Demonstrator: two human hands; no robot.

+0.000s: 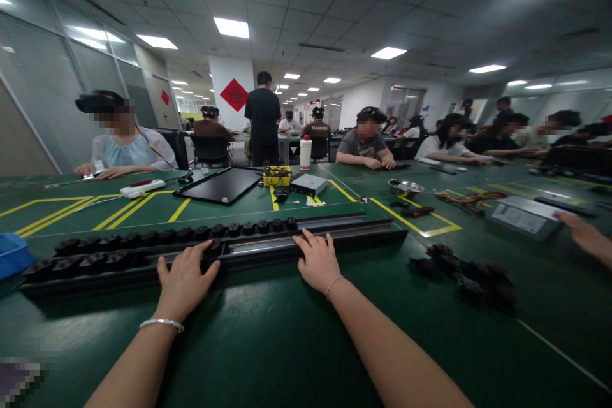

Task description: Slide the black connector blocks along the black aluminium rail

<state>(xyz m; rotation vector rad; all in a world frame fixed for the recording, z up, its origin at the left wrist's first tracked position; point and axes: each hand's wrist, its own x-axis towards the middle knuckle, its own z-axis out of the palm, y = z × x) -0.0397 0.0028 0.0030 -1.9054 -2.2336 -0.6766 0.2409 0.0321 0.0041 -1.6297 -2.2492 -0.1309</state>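
A long black rail (335, 236) lies across the green table in front of me, its left part filled with several small black parts in two rows (143, 239). My left hand (184, 280) rests on the rail's near edge, fingers spread, fingertips touching the last black part in the near row. Further right on the bare rail lies my right hand (316, 259), fingers stretched flat on it. Neither hand holds anything. A loose pile of the same black parts (466, 277) sits to the right of the rail.
A blue bin (12, 255) stands at the left edge. Beyond the rail are a black tablet (220, 185), a yellow box (277, 175), a grey box (309, 185), a metal bowl (405, 187). Another person's hand (588, 236) reaches in at right. Several people sit around.
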